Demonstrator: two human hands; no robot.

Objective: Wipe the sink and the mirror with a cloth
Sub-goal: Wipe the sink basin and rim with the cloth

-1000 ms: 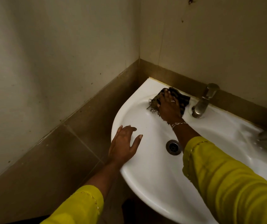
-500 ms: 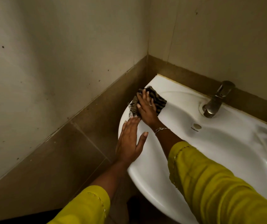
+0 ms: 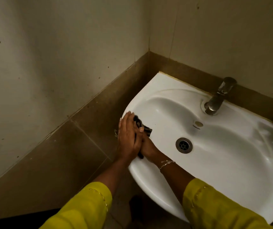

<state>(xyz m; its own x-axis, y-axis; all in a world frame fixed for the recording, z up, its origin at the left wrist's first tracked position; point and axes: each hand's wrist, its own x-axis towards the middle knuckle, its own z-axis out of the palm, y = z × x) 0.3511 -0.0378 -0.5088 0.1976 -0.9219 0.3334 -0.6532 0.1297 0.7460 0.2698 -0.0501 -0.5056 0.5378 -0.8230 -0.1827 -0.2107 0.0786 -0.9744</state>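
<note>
Now cloth point(image 3: 142, 126) slid from back corner down to left rim of sink point(image 3: 157, 83).
L hand point(image 3: 127, 135) flat, fingers together, against R hand point(image 3: 149, 148); R grip hidden, can't tell. Front rim and mirror prob. left.

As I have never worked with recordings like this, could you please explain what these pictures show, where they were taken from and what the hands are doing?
There is no machine here. A person wears a wide-angle camera on the head that looks forward and down, so every picture comes from that one view, and the two arms in yellow sleeves are the person's own.

You see a white sink set in a corner between two walls. It has a metal tap at the back and a drain in the bowl.

The right hand, with a bracelet on its wrist, holds a dark striped cloth at the sink's left rim. The left hand lies beside it with straight fingers, touching it. No mirror is in view.
</note>
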